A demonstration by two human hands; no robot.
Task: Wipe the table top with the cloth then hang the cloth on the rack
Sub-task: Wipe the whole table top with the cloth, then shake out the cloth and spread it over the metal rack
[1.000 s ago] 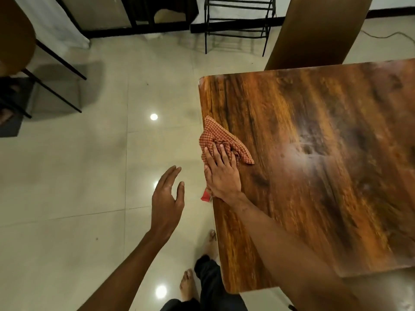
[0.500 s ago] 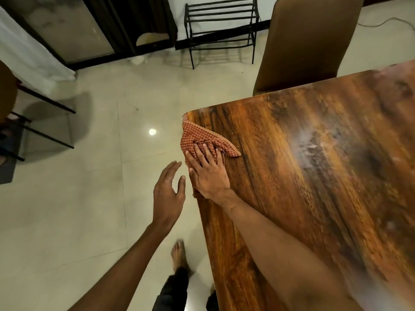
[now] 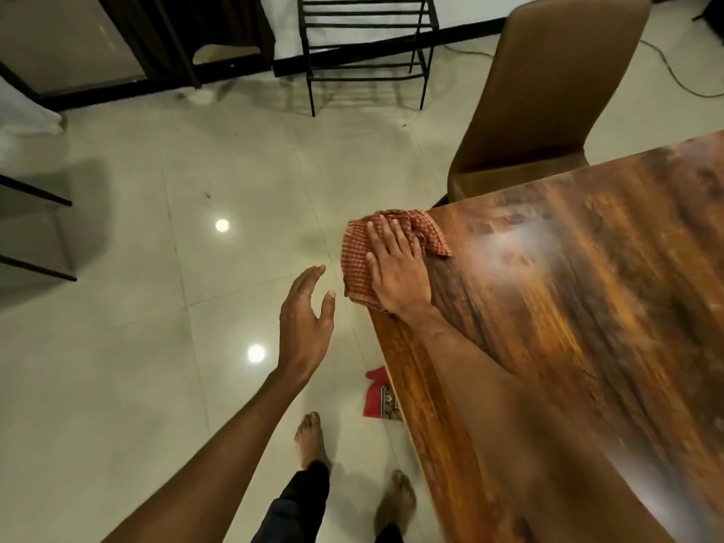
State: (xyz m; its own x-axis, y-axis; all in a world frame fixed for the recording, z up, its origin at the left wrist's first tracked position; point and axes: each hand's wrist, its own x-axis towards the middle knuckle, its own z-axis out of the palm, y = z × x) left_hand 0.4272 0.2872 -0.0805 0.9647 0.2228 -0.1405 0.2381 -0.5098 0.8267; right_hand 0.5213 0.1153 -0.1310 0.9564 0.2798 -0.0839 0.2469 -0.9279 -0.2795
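One cloth (image 3: 357,264), red-checked, sat bunched on the far left corner of the table (image 3: 580,315), with part of it draped over the left edge. Right hand (image 3: 396,278) lay flat on top of it. Its fingers (image 3: 386,237) were spread and straight, pressing the cloth to the wood, with no pinch or curl visible. Left hand (image 3: 306,327) hung in the air off the table's left side, above the floor (image 3: 129,346). Its fingers were loosely extended, thumb apart, holding nothing; it was near the cloth but not touching it.

Table top was glossy dark wood grain, with a pale glare patch just right of the cloth. Brown chair (image 3: 548,96) stood tucked against the far edge, just behind that corner. Black metal rack (image 3: 364,45) stood by the far wall, well apart from the table.

Red patterned item (image 3: 374,397) lay on the tiles, partly under the table's left edge. Bare feet (image 3: 311,436) stood on the pale tiles beside the near left side, with dark trouser legs above them. Thin cable (image 3: 674,74) ran along the floor at far right.
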